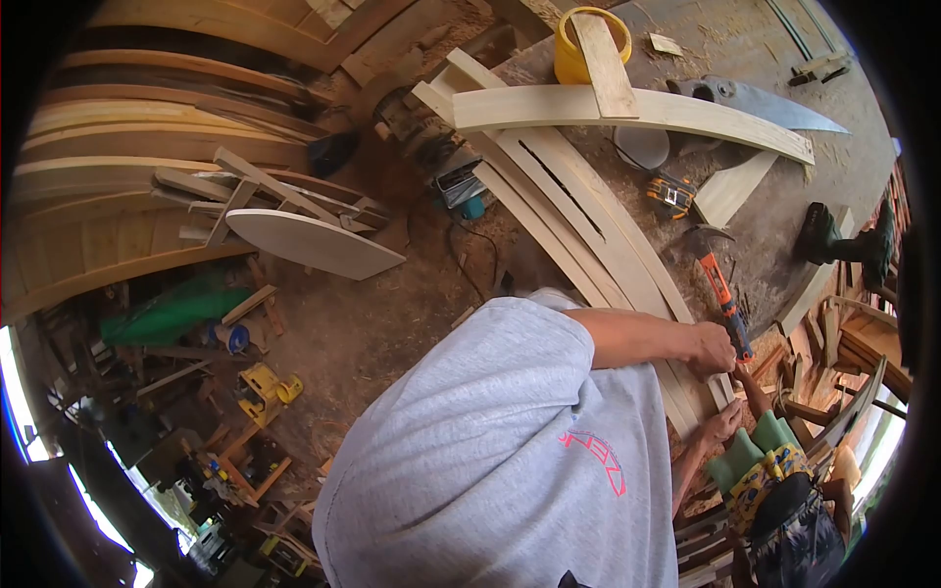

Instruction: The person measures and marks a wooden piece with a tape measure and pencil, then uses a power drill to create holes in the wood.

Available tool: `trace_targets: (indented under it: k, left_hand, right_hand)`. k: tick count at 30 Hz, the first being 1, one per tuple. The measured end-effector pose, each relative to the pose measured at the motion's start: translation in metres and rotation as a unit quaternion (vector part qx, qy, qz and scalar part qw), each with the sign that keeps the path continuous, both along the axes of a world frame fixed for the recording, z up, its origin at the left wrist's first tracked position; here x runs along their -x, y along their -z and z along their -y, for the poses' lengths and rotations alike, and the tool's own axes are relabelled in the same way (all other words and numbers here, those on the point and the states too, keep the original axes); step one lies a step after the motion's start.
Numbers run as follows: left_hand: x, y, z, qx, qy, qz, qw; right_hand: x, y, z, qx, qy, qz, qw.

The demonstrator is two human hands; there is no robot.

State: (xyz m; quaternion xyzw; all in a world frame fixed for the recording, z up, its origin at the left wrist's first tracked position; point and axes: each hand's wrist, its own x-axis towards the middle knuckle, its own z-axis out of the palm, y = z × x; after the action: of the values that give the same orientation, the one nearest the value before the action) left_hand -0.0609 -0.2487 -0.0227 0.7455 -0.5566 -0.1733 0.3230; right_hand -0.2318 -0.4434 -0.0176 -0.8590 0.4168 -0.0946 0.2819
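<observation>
My left hand [714,350] is closed at the edge of a long curved wooden board [627,260]; what its curled fingers hold is hidden. Lower down, my right hand [722,423] grips the near end of the boards, beside a narrow pale strip [723,390]. Close to my left hand lies a claw hammer [720,284] with an orange and black handle. Its head points away from me. My grey shirt [500,451] fills the lower middle of the view.
Another person [794,510] is close at the right. On the workbench [676,24] are a yellow bucket [567,64], a handsaw [784,110], a tape measure [670,195] and a curved beam [549,104]. A power tool [461,186] and stacked planks [127,157] stand left.
</observation>
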Motion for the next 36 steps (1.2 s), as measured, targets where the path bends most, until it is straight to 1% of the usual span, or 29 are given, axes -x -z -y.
trace_targets:
  k: [2,3,4,5,6,7,8,9,10,12,14,15,17,21,25,27,28,29,30,31,32,33,34,35,36]
  left_hand:
    - [-0.003,-0.002,-0.009,0.009,0.003,-0.001,1.000]
    - [-0.005,-0.007,-0.011,0.025,0.011,-0.004,1.000]
    - [-0.007,-0.010,-0.014,0.033,0.015,-0.003,0.999]
    - [-0.003,-0.001,-0.010,0.070,-0.016,-0.036,0.997]
    - [-0.001,-0.005,-0.016,0.119,-0.039,-0.056,0.991]
    - [-0.004,-0.006,-0.018,0.116,-0.031,-0.041,0.992]
    - [-0.004,-0.008,-0.020,0.129,-0.048,-0.047,0.989]
    - [-0.003,-0.008,-0.016,0.129,-0.056,-0.101,0.985]
    - [-0.005,-0.011,-0.020,0.133,-0.056,-0.094,0.985]
    - [-0.006,-0.015,-0.021,0.099,-0.059,-0.105,0.988]
    - [-0.005,-0.016,-0.021,0.115,-0.054,-0.104,0.986]
    - [-0.005,-0.015,-0.023,0.127,-0.062,-0.107,0.984]
    - [-0.005,-0.014,-0.025,0.134,-0.059,-0.112,0.983]
    - [-0.006,-0.012,-0.024,0.158,-0.056,-0.122,0.978]
    - [-0.007,-0.010,-0.024,0.150,-0.050,-0.127,0.979]
    - [-0.005,-0.006,-0.021,0.154,-0.049,-0.150,0.975]
    - [-0.005,-0.007,-0.019,0.160,-0.035,-0.153,0.975]
    - [-0.006,-0.005,-0.019,0.155,-0.038,-0.152,0.976]
    - [-0.003,0.008,-0.012,0.169,-0.041,-0.129,0.976]
    - [-0.005,0.003,-0.017,0.165,-0.038,-0.113,0.979]
    - [-0.005,0.008,-0.013,0.169,-0.027,-0.098,0.980]
    - [-0.004,0.010,-0.011,0.160,-0.029,-0.117,0.980]
    - [-0.003,0.005,-0.011,0.121,-0.035,-0.129,0.984]
    - [-0.005,0.001,-0.012,0.093,-0.032,-0.140,0.985]
    - [-0.006,0.002,-0.015,0.092,-0.044,-0.137,0.985]
  right_hand:
    - [-0.002,0.002,0.001,-0.030,0.024,0.016,0.999]
    - [-0.002,0.000,0.005,-0.015,0.022,-0.030,0.999]
    - [0.011,0.018,0.019,0.023,-0.052,0.004,0.998]
    - [0.021,0.037,0.038,0.057,-0.045,-0.009,0.997]
    - [0.003,0.000,0.001,0.028,-0.018,0.005,0.999]
    - [-0.009,-0.017,-0.020,-0.004,0.033,0.014,0.999]
    - [-0.003,0.003,-0.004,-0.082,0.053,0.080,0.992]
    - [0.000,-0.001,-0.003,0.035,0.002,0.039,0.999]
    - [-0.002,0.003,-0.005,0.039,0.001,0.054,0.998]
    - [-0.001,0.001,-0.005,0.043,0.007,0.072,0.996]
    - [-0.004,-0.002,-0.013,-0.007,0.037,0.086,0.996]
    - [-0.006,-0.004,-0.015,-0.011,0.041,0.087,0.995]
    - [-0.008,-0.008,-0.020,0.009,0.038,0.099,0.994]
    - [-0.005,-0.004,-0.018,0.006,0.047,0.107,0.993]
    - [-0.006,-0.002,-0.016,0.014,0.038,0.102,0.994]
    - [-0.004,-0.004,-0.014,0.013,0.036,0.090,0.995]
    - [-0.001,-0.001,-0.008,0.021,0.018,0.083,0.996]
    - [0.001,0.001,-0.005,-0.003,0.031,0.064,0.997]
    - [0.000,-0.003,-0.003,0.000,0.020,0.024,1.000]
    - [0.003,0.009,0.002,-0.038,0.021,0.074,0.996]
    - [0.001,0.005,0.001,-0.079,0.045,0.058,0.994]
    - [-0.010,-0.017,-0.022,-0.063,0.059,0.034,0.996]
    - [-0.003,-0.001,-0.004,-0.068,0.052,0.043,0.995]
    - [-0.003,0.002,-0.003,-0.056,0.047,0.051,0.996]
    - [-0.003,0.003,0.000,-0.069,0.053,0.055,0.995]
